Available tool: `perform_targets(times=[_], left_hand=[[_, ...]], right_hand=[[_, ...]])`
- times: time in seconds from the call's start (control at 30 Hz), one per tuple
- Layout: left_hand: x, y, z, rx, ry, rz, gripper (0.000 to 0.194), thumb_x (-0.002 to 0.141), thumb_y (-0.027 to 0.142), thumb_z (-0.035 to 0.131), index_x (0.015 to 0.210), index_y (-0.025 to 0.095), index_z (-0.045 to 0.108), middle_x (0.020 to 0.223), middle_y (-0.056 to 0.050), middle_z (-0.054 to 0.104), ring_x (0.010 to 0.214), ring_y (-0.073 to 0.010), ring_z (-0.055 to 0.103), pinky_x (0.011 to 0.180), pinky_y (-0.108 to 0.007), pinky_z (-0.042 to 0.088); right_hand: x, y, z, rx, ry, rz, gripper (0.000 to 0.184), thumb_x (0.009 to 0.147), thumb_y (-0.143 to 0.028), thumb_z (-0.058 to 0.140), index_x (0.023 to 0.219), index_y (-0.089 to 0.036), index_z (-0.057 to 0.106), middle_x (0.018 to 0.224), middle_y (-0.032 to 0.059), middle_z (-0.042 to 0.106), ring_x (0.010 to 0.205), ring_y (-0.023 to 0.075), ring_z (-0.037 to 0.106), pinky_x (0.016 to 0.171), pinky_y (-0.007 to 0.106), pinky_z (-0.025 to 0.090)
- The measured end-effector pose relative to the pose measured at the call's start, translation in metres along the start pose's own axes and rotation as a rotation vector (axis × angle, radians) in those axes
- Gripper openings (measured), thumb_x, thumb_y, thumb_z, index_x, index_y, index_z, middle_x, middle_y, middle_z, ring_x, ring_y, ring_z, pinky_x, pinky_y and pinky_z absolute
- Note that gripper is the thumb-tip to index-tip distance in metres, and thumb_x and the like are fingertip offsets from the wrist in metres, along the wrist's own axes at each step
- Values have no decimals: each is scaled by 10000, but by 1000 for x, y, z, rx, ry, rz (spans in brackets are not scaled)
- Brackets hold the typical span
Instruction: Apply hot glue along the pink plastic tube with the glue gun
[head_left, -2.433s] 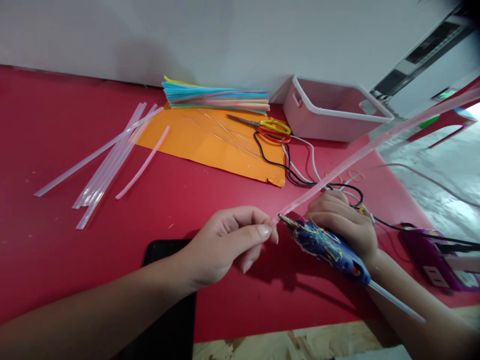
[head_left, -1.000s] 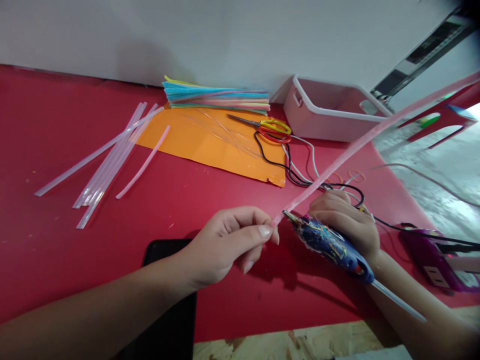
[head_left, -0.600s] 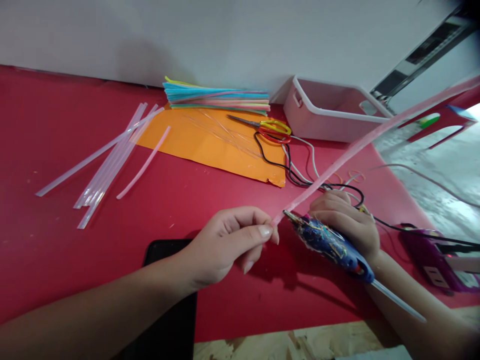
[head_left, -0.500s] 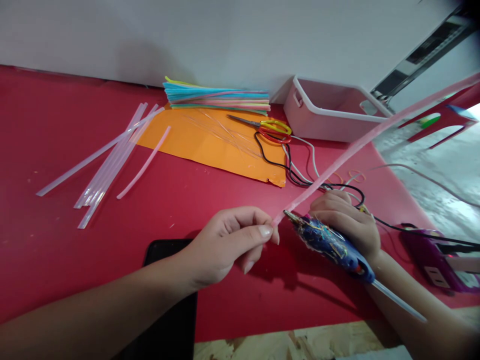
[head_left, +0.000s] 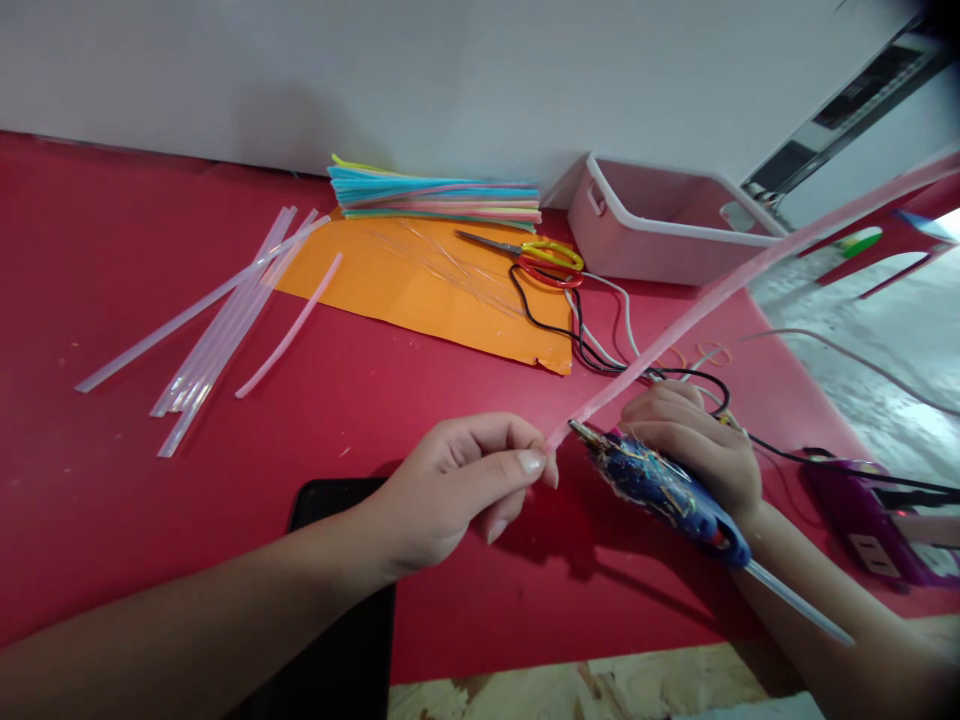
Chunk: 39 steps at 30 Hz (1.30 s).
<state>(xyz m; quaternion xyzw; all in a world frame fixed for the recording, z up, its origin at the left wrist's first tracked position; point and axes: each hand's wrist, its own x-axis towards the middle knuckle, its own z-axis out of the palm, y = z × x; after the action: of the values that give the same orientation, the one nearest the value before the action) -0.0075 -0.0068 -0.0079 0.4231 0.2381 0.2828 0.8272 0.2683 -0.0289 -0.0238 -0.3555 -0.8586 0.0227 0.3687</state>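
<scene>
Between thumb and fingers, my left hand (head_left: 472, 480) pinches the near end of a long pink fuzzy strip, a pipe cleaner by its look (head_left: 675, 330). The strip slants up to the right and leaves the view at the right edge. My right hand (head_left: 697, 445) is wrapped around a blue hot glue gun (head_left: 660, 485) covered in dried glue strings. Its metal nozzle is at the strip, just right of my left fingertips; contact is hard to make out. A clear glue stick (head_left: 799, 600) pokes out of the gun's back end.
Clear glue sticks (head_left: 217, 330) and a short pink strip (head_left: 291, 325) lie left on the red table (head_left: 90, 520). Behind are coloured pipe cleaners (head_left: 435, 195), an orange sheet (head_left: 420, 290), scissors (head_left: 525, 252), a pink bin (head_left: 667, 235) and cables (head_left: 600, 345). A purple power strip (head_left: 877, 530) sits right, a black flat object (head_left: 337, 600) near.
</scene>
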Motion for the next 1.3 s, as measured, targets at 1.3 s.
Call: perform_targets(times=[1.3], left_hand=[[0,-1,0,1,-34,42,168,991,217,601,828,186,623,480,119,440,421,-68,304,503,-246,245]], right_hand=[[-1,1,-2,-27,28,-34,161,1093,-303,565,1016,-245,694,764,26,668,699,209,651,720,430,465]])
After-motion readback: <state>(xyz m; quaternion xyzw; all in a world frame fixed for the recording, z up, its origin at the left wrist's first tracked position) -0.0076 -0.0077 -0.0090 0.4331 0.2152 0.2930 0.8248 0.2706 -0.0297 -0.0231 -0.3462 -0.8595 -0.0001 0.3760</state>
